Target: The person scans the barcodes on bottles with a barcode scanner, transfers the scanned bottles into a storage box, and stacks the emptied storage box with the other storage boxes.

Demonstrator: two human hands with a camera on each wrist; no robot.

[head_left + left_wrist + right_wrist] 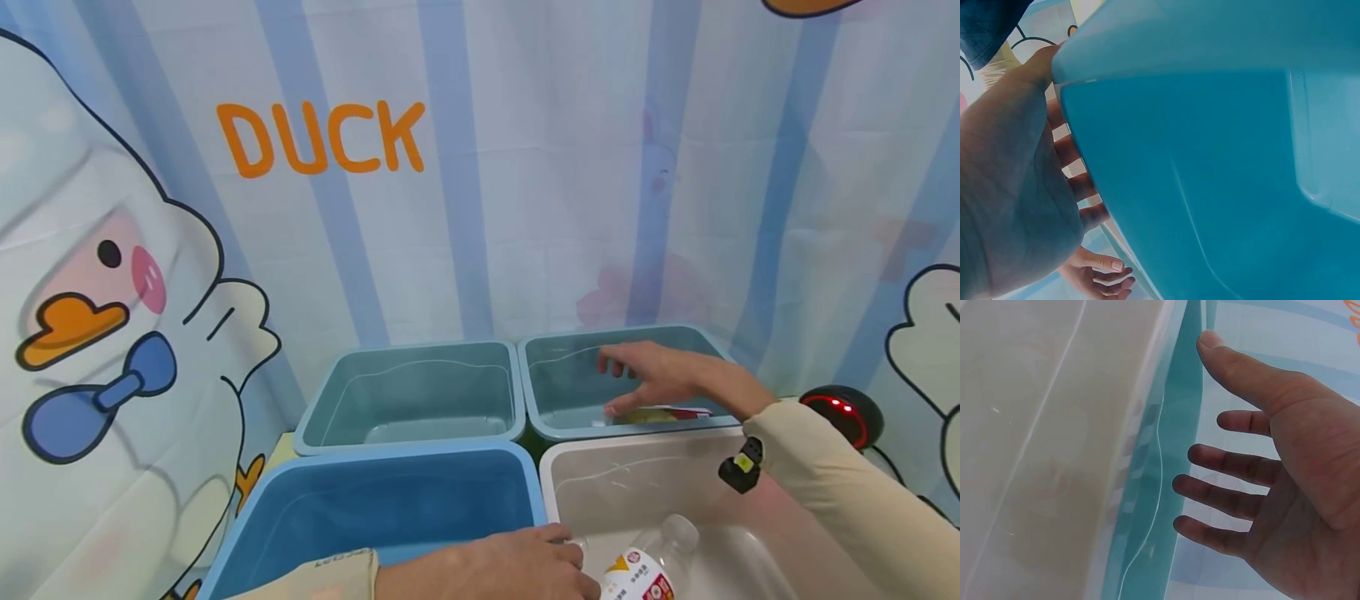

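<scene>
My right hand (656, 375) hovers over the back right grey-green bin (637, 432), its fingers spread and nothing held. In the right wrist view, that hand's fingers (1235, 465) and thumb are apart beside the bin's rim. Below it in the bin lies a flat item (663, 414) with yellow and red on it, partly hidden by the rim. My left hand (495, 567) is at the right rim of the blue bin (480, 454); in the left wrist view its loose fingers (1069, 150) lie along the rim's outer side. It holds no object.
A clear plastic bottle (675, 542) with a white label lies in the beige bin (551, 475) at the front right. Another grey-green bin (408, 450) stands at the back left. A black device (843, 412) with red lights sits at the right, before the printed curtain (540, 167).
</scene>
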